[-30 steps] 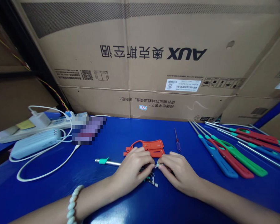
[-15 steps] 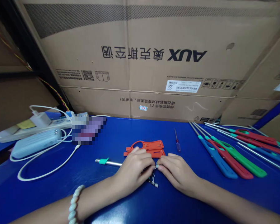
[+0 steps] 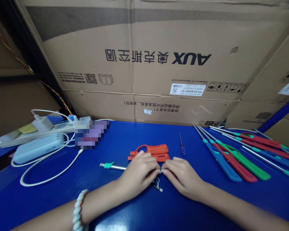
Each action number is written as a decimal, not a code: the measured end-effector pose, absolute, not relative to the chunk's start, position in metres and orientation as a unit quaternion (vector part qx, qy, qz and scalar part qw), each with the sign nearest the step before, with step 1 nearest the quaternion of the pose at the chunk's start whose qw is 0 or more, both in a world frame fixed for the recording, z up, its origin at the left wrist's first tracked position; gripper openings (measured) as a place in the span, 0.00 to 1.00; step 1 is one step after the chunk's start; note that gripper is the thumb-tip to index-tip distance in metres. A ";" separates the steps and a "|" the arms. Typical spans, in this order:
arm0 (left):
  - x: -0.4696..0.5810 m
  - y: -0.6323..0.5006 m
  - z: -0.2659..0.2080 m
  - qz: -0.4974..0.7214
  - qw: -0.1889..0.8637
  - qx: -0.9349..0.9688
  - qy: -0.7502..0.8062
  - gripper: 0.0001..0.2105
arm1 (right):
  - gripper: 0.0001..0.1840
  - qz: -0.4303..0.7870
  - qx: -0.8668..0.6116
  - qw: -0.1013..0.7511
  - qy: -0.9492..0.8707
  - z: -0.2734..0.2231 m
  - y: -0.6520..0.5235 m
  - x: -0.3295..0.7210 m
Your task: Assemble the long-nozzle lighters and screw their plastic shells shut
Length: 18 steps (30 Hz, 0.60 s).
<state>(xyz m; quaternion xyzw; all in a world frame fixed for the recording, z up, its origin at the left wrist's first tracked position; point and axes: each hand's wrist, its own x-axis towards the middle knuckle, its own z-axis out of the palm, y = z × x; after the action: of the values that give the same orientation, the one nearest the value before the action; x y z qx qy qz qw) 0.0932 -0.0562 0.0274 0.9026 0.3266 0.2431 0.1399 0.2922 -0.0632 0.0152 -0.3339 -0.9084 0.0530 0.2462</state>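
Fingertips of my left hand (image 3: 141, 171) and my right hand (image 3: 181, 175) meet in a pinch on a small whitish piece (image 3: 161, 170), mostly hidden by the fingers. Thin white wires (image 3: 157, 182) hang just below it, beside a dark slim part with a pale end (image 3: 161, 190). From under my left hand a metal lighter tube (image 3: 118, 167) with a green collar (image 3: 108, 165) sticks out to the left. Right behind my hands lie two orange lighter handle halves (image 3: 159, 149), partly covered by my left hand. A purple-handled screwdriver (image 3: 182, 150) lies beyond my right hand.
Several long-nosed lighters with blue, red and green handles (image 3: 243, 160) lie on the right of the blue table (image 3: 135, 208). At left are a power bank (image 3: 38, 147), white cables, a power strip (image 3: 60, 126) and a purple blurred-out object (image 3: 100, 128). A cardboard wall (image 3: 146, 73) stands behind.
My hands keep the same pinch on the small whitish piece, with barely any movement. The view has shifted slightly.
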 end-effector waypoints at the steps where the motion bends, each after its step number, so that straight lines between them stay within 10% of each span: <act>1: 0.092 -0.056 0.030 0.234 0.145 0.904 0.327 0.08 | 0.15 0.054 -0.339 0.245 -0.907 0.016 -0.064 0.292; 18: 0.026 -0.051 0.068 0.176 0.154 0.922 0.308 0.06 | 0.16 0.020 -0.393 0.233 -0.890 0.011 -0.066 0.289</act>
<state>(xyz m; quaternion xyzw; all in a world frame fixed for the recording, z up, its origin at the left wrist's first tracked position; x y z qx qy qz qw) 0.0256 -0.0508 0.0676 0.9224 0.3077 0.1756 0.1540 0.2886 -0.0656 0.0107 -0.3927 -0.8895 0.0202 0.2326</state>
